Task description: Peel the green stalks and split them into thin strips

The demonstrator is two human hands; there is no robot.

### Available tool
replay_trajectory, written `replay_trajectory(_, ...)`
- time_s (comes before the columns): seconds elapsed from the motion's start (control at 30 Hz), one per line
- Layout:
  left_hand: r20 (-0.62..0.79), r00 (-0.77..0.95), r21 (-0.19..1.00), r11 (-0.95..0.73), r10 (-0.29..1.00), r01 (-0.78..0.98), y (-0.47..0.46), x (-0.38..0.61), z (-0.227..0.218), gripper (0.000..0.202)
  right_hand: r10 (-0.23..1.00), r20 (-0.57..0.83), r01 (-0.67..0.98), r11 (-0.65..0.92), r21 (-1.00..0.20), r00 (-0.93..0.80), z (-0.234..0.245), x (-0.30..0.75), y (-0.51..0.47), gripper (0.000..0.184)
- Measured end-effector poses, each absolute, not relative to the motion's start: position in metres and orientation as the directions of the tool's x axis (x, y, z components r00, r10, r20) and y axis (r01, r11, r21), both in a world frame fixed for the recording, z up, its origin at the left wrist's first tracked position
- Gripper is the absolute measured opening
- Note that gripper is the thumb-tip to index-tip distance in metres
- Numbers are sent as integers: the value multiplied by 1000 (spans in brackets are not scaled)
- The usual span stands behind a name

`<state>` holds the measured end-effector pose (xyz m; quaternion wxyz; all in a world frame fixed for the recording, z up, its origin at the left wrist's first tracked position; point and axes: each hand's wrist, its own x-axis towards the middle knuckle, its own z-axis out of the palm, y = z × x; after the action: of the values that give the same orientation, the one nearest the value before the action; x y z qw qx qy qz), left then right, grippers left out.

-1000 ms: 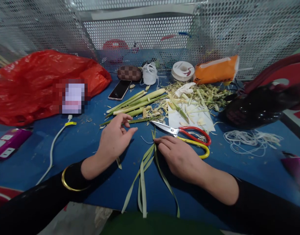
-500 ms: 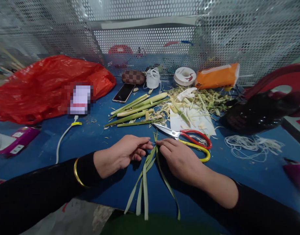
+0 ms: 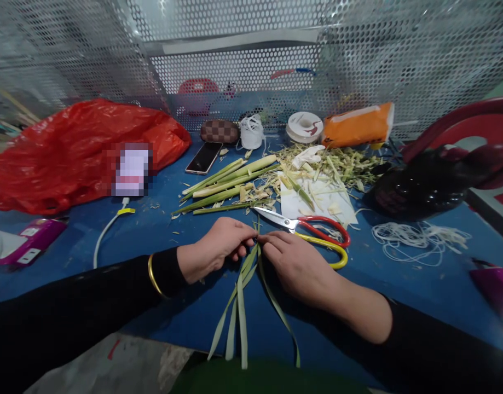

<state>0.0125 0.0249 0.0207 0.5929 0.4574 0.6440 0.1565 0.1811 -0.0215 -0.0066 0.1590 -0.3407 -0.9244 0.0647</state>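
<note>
- Clock directions run from the gathered top of the leaf strips, with twelve pointing away from the person.
- The leaf strips (image 3: 242, 317) lie on the bench (image 3: 161, 235) at its near side, their pale green tails fanning between five and seven o'clock, short tips poking out at twelve.
- The left hand (image 3: 218, 246) comes in from nine o'clock, thumb and forefinger pinched together at the gathered top, the other fingers curled beneath; a gold bangle (image 3: 153, 276) circles that sleeve.
- The right hand (image 3: 298, 265) comes in from between three and four, palm down, fingertips gripping the same top; the two hands' fingertips nearly meet.
- Scissors (image 3: 292, 224) lie just beyond the right hand, blade tips at twelve, red and yellow handles towards three.
- Green stalks (image 3: 230, 182) lie side by side at eleven.
- White paper (image 3: 290, 205) sits at two, scraps on it; shredded trimmings (image 3: 353, 167) heap behind.
- Farther off, a dark phone (image 3: 204, 157) rests at eleven, a white string roll (image 3: 251, 139) at twelve, a ribbon spool (image 3: 304, 134) and an orange packet (image 3: 353, 127) at one.
- Tangled white cord (image 3: 415, 241) lies at three, a red plastic bag (image 3: 87, 134) at ten.
</note>
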Motion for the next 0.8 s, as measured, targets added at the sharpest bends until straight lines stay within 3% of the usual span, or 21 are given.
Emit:
replay_trajectory(0.2,-637,182,743,535,749,401,27,-4,26,30,659,253,615,752,-238,-708,-7,183,-24,23)
replay_trajectory(0.37,-677,142,726,622,722,295,20,-3,26,29,658,272,610,753,-248,-702,-8,182,-24,22)
replay_trajectory(0.57,-631,44,735,579,774,354,24,14,21,27,653,248,609,757,-235,-716,-7,182,-23,23)
replay_trajectory(0.8,-536,132,793,443,834,418,22,9,21,23,663,236,620,748,-237,-710,-6,183,-23,24)
